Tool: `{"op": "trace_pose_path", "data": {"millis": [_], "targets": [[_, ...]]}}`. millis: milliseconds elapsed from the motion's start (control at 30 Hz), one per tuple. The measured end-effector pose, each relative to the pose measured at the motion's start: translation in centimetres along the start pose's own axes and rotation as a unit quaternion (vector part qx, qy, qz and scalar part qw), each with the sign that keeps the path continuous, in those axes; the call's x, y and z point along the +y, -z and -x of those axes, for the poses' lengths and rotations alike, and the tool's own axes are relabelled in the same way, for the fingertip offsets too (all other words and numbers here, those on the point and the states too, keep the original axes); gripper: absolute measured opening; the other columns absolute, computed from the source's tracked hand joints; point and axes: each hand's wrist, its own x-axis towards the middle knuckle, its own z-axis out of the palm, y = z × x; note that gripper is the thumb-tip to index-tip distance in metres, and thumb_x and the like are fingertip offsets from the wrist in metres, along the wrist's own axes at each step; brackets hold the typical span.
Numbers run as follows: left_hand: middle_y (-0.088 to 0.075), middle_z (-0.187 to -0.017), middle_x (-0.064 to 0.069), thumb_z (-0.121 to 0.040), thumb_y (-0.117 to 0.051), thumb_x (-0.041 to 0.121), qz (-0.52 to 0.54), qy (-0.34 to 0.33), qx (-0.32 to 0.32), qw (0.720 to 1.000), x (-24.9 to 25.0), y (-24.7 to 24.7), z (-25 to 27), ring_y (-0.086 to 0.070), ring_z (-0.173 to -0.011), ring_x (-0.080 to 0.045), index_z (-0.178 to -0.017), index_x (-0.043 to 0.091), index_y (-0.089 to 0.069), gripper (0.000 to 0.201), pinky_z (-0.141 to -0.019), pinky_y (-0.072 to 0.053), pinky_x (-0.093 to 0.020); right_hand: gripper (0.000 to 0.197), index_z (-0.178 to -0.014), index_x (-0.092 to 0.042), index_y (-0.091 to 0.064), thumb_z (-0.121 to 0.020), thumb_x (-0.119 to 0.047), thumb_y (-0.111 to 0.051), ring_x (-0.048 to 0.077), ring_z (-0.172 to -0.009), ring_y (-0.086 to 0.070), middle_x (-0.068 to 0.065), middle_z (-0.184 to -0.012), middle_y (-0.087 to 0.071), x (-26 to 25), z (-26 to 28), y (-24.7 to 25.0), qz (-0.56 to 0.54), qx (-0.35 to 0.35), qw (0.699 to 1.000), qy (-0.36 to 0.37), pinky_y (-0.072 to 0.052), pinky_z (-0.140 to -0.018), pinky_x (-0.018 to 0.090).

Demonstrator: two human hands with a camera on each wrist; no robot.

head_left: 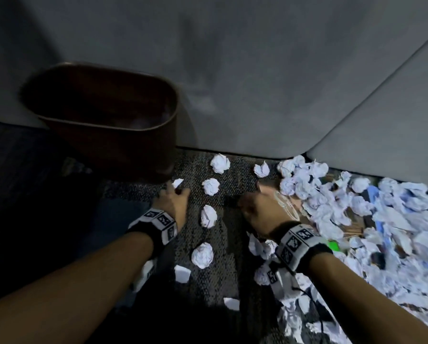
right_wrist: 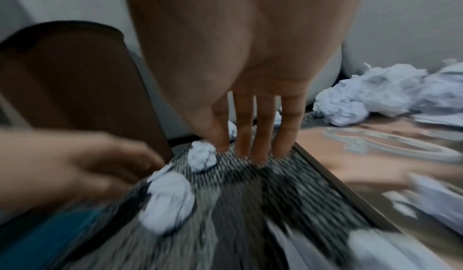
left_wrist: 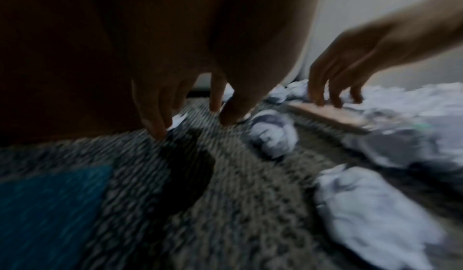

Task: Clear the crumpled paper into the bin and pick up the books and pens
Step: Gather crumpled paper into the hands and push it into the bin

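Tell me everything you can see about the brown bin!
The bin is dark brown, smooth like plastic, with rounded corners and walls narrowing downward. It stands upright and open on the carpet, against the grey wall. Something pale shows faintly inside, too dim to name. The left hand reaches down at its base; whether it touches the bin is unclear.

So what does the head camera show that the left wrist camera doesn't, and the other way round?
Only the head view shows the brown bin's open top, both banded wrists, and the big heap of crumpled paper running off to the right, with something green in it. Only the left wrist view shows the left hand's fingertips down at the carpet and a blue carpet patch. Both show the left hand, the right hand at the tan book, and loose paper balls.
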Motion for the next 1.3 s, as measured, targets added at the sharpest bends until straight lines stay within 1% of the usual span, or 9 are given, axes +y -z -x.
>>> {"op": "trace_pose_path", "data": {"millis": [233,433,533,600,700,800,900,1067,1300], "targets": [[-0.044,-0.135,-0.011,-0.097,-0.038,0.017,-0.075,-0.066,0.029,0.995,-2.2,-1.0,-3.6,-0.043,-0.123,-0.033,-0.135,0.015,-0.042,0.039,-0.098,-0.040,-0.043,0.073,-0.147,-0.027,-0.027,-0.081,-0.005,-0.050,0.039,-0.118,-0.042,0.011,-0.153,-0.020,-1.9,-10.1,0.7,0.133,0.054,0.986,0.081,-0.044,-0.098,0.048],[-0.067,-0.088,-0.008,-0.086,-0.058,0.025,0.113,-0.127,0.208,0.963,-0.5,0.9,-2.5,-0.064,-0.081,-0.029,-0.079,0.011,-0.062,0.016,-0.074,-0.049,-0.034,0.040,-0.126,-0.012,-0.044,-0.086,-0.012,-0.053,0.043,-0.107,-0.053,0.017,-0.127,-0.039,-2.6,-13.8,-0.9,0.078,-0.049,0.995,0.042,-0.046,-0.091,0.046],[-0.058,-0.065,-0.002,-0.074,-0.060,0.013,0.140,-0.163,0.263,0.941,1.6,1.7,-2.9,-0.059,-0.070,-0.027,-0.068,0.018,-0.047,0.015,-0.073,-0.042,-0.033,0.040,-0.113,-0.008,-0.047,-0.078,-0.019,-0.062,0.036,-0.094,-0.056,0.016,-0.115,-0.043,-1.2,-10.3,-0.3,-0.021,0.083,0.995,0.045,-0.047,-0.081,0.040],[-0.048,-0.064,0.006,-0.072,-0.056,0.008,0.155,-0.194,0.272,0.930,3.3,2.0,-4.3,-0.052,-0.071,-0.018,-0.074,0.019,-0.044,0.017,-0.089,-0.038,-0.034,0.040,-0.106,-0.011,-0.046,-0.075,-0.028,-0.065,0.031,-0.091,-0.054,0.012,-0.112,-0.042,0.7,-8.4,0.9,-0.013,0.195,0.981,-0.009,-0.048,-0.079,0.038],[-0.048,-0.072,0.002,-0.071,-0.050,0.000,0.169,-0.222,0.177,0.944,4.7,0.3,-6.6,-0.052,-0.079,-0.019,-0.079,0.015,-0.048,0.017,-0.107,-0.033,-0.035,0.050,-0.111,-0.009,-0.046,-0.075,-0.039,-0.065,0.036,-0.102,-0.050,0.014,-0.116,-0.043,4.2,-8.8,1.5,0.090,0.208,0.969,-0.097,-0.047,-0.082,0.043],[-0.058,-0.084,-0.009,-0.074,-0.050,-0.003,0.129,-0.205,0.065,0.968,5.6,-1.6,-7.6,-0.053,-0.108,-0.034,-0.084,0.011,-0.059,0.019,-0.087,-0.047,-0.032,0.051,-0.117,-0.004,-0.045,-0.082,-0.035,-0.065,0.039,-0.112,-0.048,0.017,-0.122,-0.045,5.9,-10.9,0.9,0.086,0.079,0.987,-0.108,-0.043,-0.092,0.048],[-0.063,-0.099,-0.012,-0.088,-0.050,0.009,0.125,-0.153,0.090,0.976,5.6,-0.6,-8.0,-0.058,-0.095,-0.032,-0.093,0.013,-0.065,0.016,-0.077,-0.047,-0.029,0.034,-0.113,-0.002,-0.045,-0.086,-0.017,-0.059,0.041,-0.109,-0.055,0.022,-0.119,-0.055,6.0,-12.2,1.0,0.034,0.055,0.994,-0.094,-0.043,-0.089,0.044],[-0.062,-0.068,-0.010,-0.082,-0.051,0.015,0.238,-0.097,0.210,0.943,3.8,2.7,-2.8,-0.057,-0.062,-0.030,-0.076,0.015,-0.054,0.006,-0.057,-0.047,-0.033,0.033,-0.103,-0.020,-0.055,-0.072,-0.022,-0.064,0.031,-0.087,-0.064,0.005,-0.088,-0.067,3.8,-9.4,1.9,-0.051,0.101,0.993,-0.036,-0.049,-0.073,0.034],[-0.063,-0.104,-0.013,-0.093,-0.046,0.027,-0.007,-0.113,-0.020,0.993,4.9,0.4,-0.2,-0.062,-0.095,-0.036,-0.127,0.021,-0.038,0.035,-0.070,-0.044,-0.037,0.037,-0.113,-0.029,-0.059,-0.078,-0.042,-0.062,0.030,-0.092,-0.065,0.008,-0.097,-0.068,2.0,1.1,-0.2,0.037,0.024,0.996,-0.080,-0.054,-0.076,0.035]]}}
